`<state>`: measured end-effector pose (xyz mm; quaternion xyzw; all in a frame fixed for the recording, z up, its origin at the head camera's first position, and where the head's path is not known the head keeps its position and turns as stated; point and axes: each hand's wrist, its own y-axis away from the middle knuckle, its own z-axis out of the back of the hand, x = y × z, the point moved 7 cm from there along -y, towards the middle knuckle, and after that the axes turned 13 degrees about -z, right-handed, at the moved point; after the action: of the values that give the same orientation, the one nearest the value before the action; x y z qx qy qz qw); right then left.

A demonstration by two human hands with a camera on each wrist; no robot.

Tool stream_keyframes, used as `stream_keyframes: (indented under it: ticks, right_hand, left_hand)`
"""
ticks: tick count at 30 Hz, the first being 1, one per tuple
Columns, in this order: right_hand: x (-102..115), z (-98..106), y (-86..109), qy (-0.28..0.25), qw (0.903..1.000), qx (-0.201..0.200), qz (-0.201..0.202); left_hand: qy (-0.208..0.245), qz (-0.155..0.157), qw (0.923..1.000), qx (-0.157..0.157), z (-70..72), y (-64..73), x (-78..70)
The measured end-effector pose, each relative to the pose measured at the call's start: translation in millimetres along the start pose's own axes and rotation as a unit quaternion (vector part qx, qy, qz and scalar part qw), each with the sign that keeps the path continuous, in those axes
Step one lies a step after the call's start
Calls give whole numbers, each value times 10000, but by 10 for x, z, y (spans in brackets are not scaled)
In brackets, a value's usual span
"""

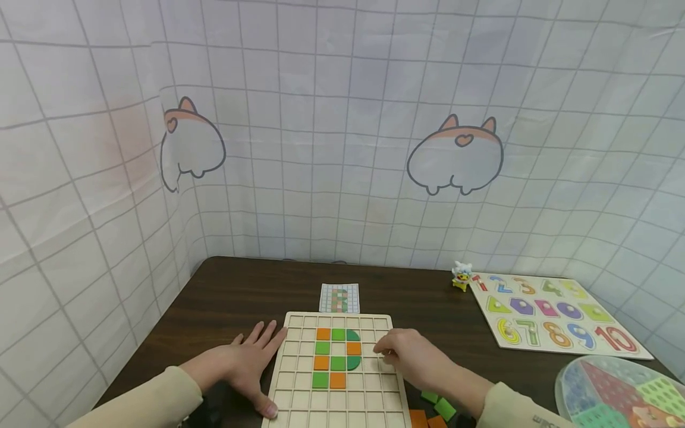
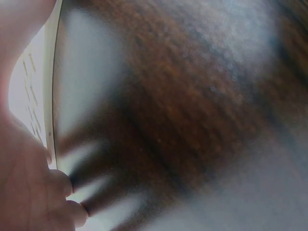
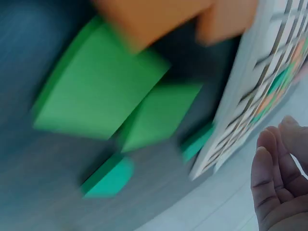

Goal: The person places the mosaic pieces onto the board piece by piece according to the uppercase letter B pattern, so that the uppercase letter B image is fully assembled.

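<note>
A pale wooden grid board [image 1: 320, 400] lies on the dark table, with orange tiles [image 1: 338, 380], green tiles [image 1: 320, 380] and rounded dark green pieces [image 1: 354, 362] set in its cells. My left hand [image 1: 246, 364] is spread along the board's left edge, fingertips and thumb right at the rim. Over the board's right side is my right hand [image 1: 420, 359], its fingers loosely bent. In the right wrist view, the fingertips of that hand [image 3: 279, 180] come close together, with no piece visible between them. Loose green tiles [image 3: 103, 86] and teal pieces [image 3: 109, 178] lie beside the board.
A small pattern card [image 1: 339, 298] lies just beyond the board. Toward the back right are a toy figurine [image 1: 461, 276] and a number-and-shape puzzle [image 1: 540, 307]. A round, colourful bubbled toy [image 1: 594, 380] sits at the near right. Loose orange tiles [image 1: 418, 419] lie by the board's near right corner.
</note>
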<state>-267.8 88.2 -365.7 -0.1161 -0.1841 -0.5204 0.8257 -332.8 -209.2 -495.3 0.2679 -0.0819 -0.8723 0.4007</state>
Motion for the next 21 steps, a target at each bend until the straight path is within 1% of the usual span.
stream_keyframes:
  ticks: [3, 5, 7, 9, 13, 16, 18, 21]
  right_hand:
    - [-202, 124, 14, -72, 9995, -144, -262]
    - [-329, 179, 19, -103, 9988, -168, -453]
    - [-431, 204, 21, -119, 9980, -130, -609]
    - [-510, 196, 15, -153, 9972, -4, -733]
    - [-596, 119, -19, -310, 9942, 441, -931]
    - [-616, 46, -42, -343, 9920, 732, -969]
    - [-622, 10, -49, -328, 9912, 817, -992]
    - [-618, -8, -48, -256, 9918, 814, -952]
  left_hand:
    - [-11, 3, 10000, 2, 13, -1, 7]
    - [-5, 11, 10000, 12, 11, -4, 16]
    - [4, 13, 10000, 14, 7, -8, 23]
    - [15, 11, 10000, 14, 1, -10, 26]
    - [48, -1, 10000, 6, -8, -8, 29]
    - [67, -3, 10000, 5, -8, 0, 17]
    - [74, -15, 10000, -1, -6, 3, -1]
    - [46, -33, 10000, 0, -7, -6, -4]
